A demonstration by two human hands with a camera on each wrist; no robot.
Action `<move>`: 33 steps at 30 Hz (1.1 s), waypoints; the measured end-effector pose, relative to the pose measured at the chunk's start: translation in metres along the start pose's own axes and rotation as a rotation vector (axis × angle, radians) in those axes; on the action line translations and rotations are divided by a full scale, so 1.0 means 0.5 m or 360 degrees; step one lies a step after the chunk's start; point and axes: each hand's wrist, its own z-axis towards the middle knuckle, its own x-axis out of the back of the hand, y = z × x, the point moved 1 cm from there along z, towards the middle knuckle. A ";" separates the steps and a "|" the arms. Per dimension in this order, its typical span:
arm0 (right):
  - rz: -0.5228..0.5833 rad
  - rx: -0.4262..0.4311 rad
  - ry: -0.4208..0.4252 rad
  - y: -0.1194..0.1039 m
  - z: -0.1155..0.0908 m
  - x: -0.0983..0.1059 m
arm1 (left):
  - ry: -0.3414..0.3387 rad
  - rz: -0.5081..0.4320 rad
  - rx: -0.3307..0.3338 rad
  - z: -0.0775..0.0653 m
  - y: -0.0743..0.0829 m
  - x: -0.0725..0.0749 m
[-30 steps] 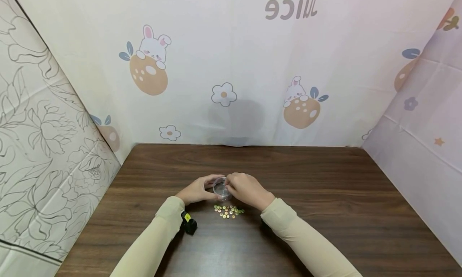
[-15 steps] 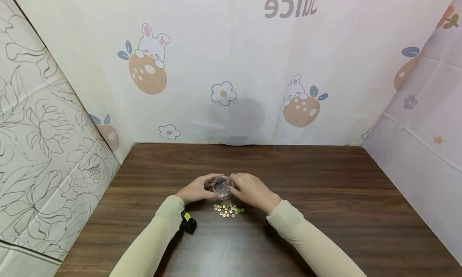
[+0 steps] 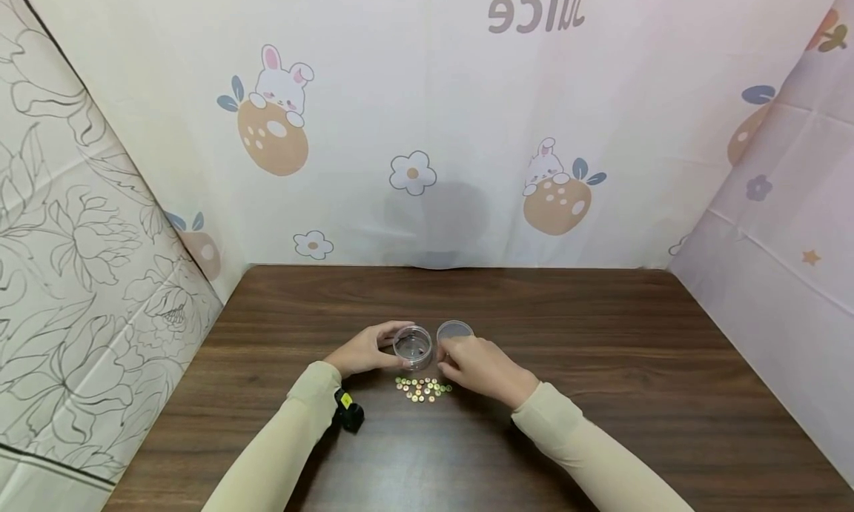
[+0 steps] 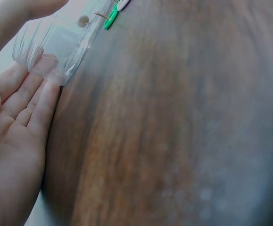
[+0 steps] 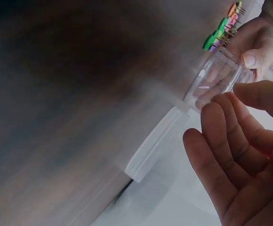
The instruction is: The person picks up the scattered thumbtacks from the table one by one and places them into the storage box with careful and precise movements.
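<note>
My left hand (image 3: pixel 365 351) holds a clear round plastic container (image 3: pixel 413 348) upright on the table, fingers and thumb around its sides. At least one tack (image 4: pixel 83 21) shows through its wall in the left wrist view. Just right of the container, my right hand (image 3: pixel 482 367) hovers with loosely bent fingers; no held thing shows in the right wrist view. Its fingers partly cover a clear round lid (image 3: pixel 455 328) lying on the table. In front of the container lie several flat-headed thumbtacks (image 3: pixel 420 390), green, pink and orange, their pins pointing up.
The brown wooden table (image 3: pixel 600 334) extends on all sides. A printed curtain (image 3: pixel 414 90) hangs at the back and sides. A black device with a yellow mark (image 3: pixel 350 412) sits at the left wrist.
My right hand has left the container's mouth and moved right and slightly toward me, uncovering part of the lid. My left hand and the container stay in place.
</note>
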 end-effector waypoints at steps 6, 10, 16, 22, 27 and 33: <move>0.0010 0.0001 -0.0077 0.009 -0.018 -0.003 | 0.0006 0.0017 -0.0010 0.000 -0.001 0.001; 0.0072 0.0039 -0.0129 0.013 -0.023 -0.004 | -0.0005 0.0012 -0.0029 0.001 -0.002 0.002; 0.0149 0.0207 -0.0223 0.010 -0.027 -0.003 | -0.0009 0.0020 -0.0045 0.001 -0.001 0.002; 0.0153 0.0221 -0.0293 0.005 -0.026 0.002 | 0.0005 0.0023 -0.0021 0.001 0.000 0.003; 0.0160 0.0216 -0.0340 0.002 -0.026 0.004 | 0.0007 0.0018 -0.0019 0.000 0.001 0.002; 0.0106 0.0209 -0.0350 0.001 -0.025 -0.001 | 0.0000 0.0025 -0.0023 -0.001 0.002 0.002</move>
